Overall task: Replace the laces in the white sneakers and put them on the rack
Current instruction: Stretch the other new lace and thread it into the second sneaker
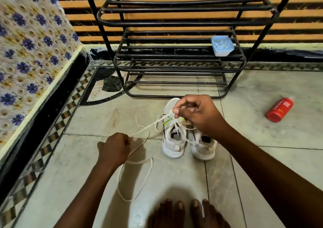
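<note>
- The two white sneakers are stood side by side on the tiled floor, just in front of the black metal shoe rack, probably so that they can be lifted onto a tier once the lacing is finished.
- Each sneaker's long axis is laid roughly away from the person: the heels are turned toward the bare feet, the toes toward the rack.
- The left sneaker is being worked on; the white lace is seen running from its upper eyelets out to the left and down into loose loops on the floor.
- The right hand is curled over the tongue, and the lace is pinched between thumb and fingertips at the eyelets, seemingly to steady that point.
- The left hand is closed into a fist round the lace, which is drawn taut and low to the left, apparently so that slack is pulled through.
- The right sneaker is partly hidden by the right forearm; its lacing cannot be judged.
- A pale blue plastic box is set on a middle tier of the rack, and a red bottle is lying on its side on the floor, well apart to the right.
</note>
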